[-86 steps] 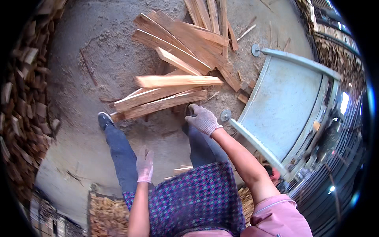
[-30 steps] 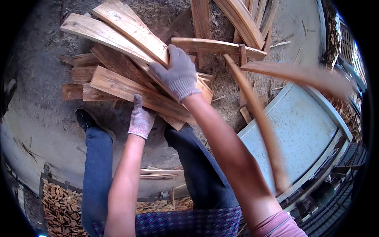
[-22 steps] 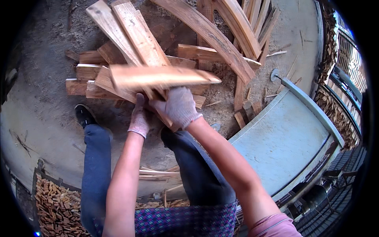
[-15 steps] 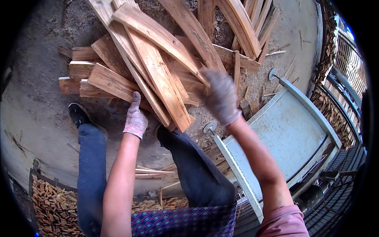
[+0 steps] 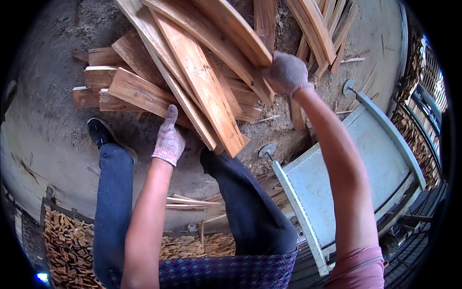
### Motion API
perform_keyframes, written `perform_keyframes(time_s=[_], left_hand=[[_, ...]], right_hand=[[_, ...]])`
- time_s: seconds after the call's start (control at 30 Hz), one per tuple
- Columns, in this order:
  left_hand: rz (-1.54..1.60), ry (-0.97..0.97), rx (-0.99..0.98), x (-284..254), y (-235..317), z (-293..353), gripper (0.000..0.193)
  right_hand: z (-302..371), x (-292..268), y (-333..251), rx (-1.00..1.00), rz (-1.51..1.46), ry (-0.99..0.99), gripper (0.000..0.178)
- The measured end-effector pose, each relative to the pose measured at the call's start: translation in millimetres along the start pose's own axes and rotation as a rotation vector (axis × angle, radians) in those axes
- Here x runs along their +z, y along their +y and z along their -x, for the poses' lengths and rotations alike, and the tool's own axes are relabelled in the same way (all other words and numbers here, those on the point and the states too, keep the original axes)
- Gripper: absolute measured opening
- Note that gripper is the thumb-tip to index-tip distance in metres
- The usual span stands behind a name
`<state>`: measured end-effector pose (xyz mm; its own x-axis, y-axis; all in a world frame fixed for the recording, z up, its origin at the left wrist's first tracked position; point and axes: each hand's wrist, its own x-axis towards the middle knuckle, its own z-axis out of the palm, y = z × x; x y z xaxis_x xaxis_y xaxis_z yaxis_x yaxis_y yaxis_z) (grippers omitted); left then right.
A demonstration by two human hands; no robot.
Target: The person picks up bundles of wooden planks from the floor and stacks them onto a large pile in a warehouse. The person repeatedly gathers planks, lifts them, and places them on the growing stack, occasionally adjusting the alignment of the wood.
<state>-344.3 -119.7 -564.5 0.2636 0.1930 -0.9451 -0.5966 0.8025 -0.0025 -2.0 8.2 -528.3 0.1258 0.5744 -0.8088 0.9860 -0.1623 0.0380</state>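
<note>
My left hand (image 5: 169, 138), in a pale knitted glove, is at the lower edge of a short brown wooden board (image 5: 139, 91). Its thumb lies over that edge, and the other fingers are mostly hidden. Right of it, several long, light boards (image 5: 199, 91) slant down together, their lower ends at my right knee. Farther right, my gloved right hand (image 5: 288, 74) is closed round the lower end of a long curved board (image 5: 240, 31). Another long board (image 5: 216, 45) passes just under that hand.
More boards (image 5: 313, 29) lie at the far right of the pile, on a dusty floor (image 5: 53, 111) with shavings. A pale blue-grey metal stand (image 5: 356, 149) with round feet is beside my right arm. Stacked small wood pieces (image 5: 70, 241) fill the near left.
My right hand, blurred before, has moved slightly up and right and now grips the curved board's end. That board has swung over the one beside it. The left hand stays at the board edge.
</note>
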Motion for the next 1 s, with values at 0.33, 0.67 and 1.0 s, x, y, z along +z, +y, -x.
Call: perform_keyframes(time_s=[0.33, 0.67, 1.0], left_hand=[[-0.349, 0.327, 0.048, 7, 7, 33, 0.075], [0.347, -0.332, 0.039, 76, 81, 91, 0.067], [-0.192, 0.239, 0.346, 49, 103, 52, 0.065]], right_hand=[[70, -43, -42, 0.007, -0.636, 0.137, 0.05], [89, -52, -168, -0.315, -1.158, -0.269, 0.053], [163, 22, -107, -0.198, -0.76, -0.012, 0.051]])
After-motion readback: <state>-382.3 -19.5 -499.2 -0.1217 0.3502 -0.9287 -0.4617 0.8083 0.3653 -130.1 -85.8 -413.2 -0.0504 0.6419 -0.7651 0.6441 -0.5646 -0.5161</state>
